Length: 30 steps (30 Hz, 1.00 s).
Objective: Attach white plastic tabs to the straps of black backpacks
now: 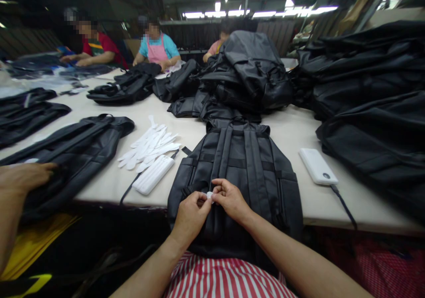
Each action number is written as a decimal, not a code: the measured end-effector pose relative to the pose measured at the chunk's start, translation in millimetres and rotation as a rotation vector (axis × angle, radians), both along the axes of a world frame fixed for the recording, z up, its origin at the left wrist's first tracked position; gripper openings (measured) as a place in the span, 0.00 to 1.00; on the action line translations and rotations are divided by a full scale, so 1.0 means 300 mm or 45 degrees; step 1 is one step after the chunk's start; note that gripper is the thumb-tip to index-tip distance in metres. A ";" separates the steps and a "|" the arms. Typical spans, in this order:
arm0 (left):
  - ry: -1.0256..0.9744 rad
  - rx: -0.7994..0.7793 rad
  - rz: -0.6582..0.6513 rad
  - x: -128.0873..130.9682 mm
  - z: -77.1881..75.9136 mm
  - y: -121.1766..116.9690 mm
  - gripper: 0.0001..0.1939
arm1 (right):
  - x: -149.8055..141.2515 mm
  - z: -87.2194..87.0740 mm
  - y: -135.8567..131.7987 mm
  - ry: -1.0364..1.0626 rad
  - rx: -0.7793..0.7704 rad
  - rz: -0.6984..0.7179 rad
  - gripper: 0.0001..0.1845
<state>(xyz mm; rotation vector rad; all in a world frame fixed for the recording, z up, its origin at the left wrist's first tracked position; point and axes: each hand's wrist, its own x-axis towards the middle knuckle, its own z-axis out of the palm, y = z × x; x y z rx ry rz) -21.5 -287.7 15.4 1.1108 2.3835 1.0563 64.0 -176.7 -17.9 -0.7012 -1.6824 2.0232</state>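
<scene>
A black backpack (232,156) lies in front of me with its shoulder straps facing up, partly over the table's near edge. Above its left strap, my left hand (192,211) and my right hand (229,196) meet, thumbs and forefingers pinched. Between them is a small white strip (209,195), gripped from both sides; most of it is hidden by the fingers. Left of the backpack lies a loose heap of similar white strips with rounded ends (151,145).
White power banks with cables lie left (154,174) and right (318,166). Black backpacks are piled behind (255,72) and at right (368,67). A co-worker's hand (28,176) touches another backpack (89,147) at left. Several people work across the table.
</scene>
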 end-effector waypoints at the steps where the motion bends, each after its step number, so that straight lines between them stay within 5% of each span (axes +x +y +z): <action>1: 0.028 -0.026 -0.002 -0.003 -0.002 0.003 0.09 | -0.001 0.000 0.000 0.005 -0.020 0.002 0.20; 11: 0.463 0.165 -0.234 0.004 -0.006 -0.009 0.10 | 0.020 0.028 -0.013 -0.090 0.300 -0.066 0.19; 16: 0.087 0.236 0.087 -0.001 0.001 -0.001 0.09 | 0.034 0.078 -0.015 -0.114 0.508 -0.089 0.24; 21: -0.449 0.279 0.224 0.000 0.013 0.006 0.11 | 0.025 0.098 0.013 -0.119 0.334 -0.039 0.27; 25: -0.015 0.274 0.176 0.001 0.027 -0.002 0.09 | 0.025 0.099 0.026 -0.202 0.247 0.029 0.25; 30: 0.235 0.263 0.051 0.000 0.025 -0.012 0.08 | 0.043 0.112 0.017 -0.381 0.449 0.069 0.19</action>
